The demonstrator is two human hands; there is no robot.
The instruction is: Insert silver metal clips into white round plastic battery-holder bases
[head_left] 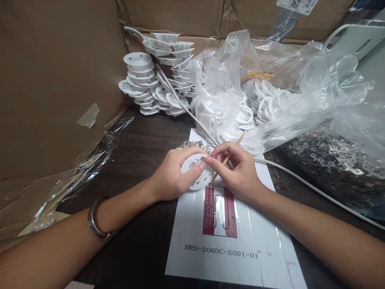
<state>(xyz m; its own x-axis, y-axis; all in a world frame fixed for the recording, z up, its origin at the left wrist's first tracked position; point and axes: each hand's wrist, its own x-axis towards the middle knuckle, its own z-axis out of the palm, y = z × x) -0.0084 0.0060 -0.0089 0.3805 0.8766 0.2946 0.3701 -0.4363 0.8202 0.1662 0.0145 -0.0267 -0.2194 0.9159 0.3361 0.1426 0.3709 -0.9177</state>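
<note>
My left hand is closed around a white round plastic plate with slots in it, and its thumb lies across the face. A thin wooden stick passes between the fingers of my right hand, slanting down towards the plate. Thumb and forefinger of that hand pinch together at the plate's right edge. Whether a small part is between those fingertips I cannot make out. Just behind the plate lies a small heap of shiny metal pieces, partly hidden by my left hand.
Under my hands lies a printed sheet. White plates stand in stacks at the back left. More plates lie within a clear plastic bag. Flat metal pieces fill a bag at right. A white cable crosses the table; cardboard walls the left.
</note>
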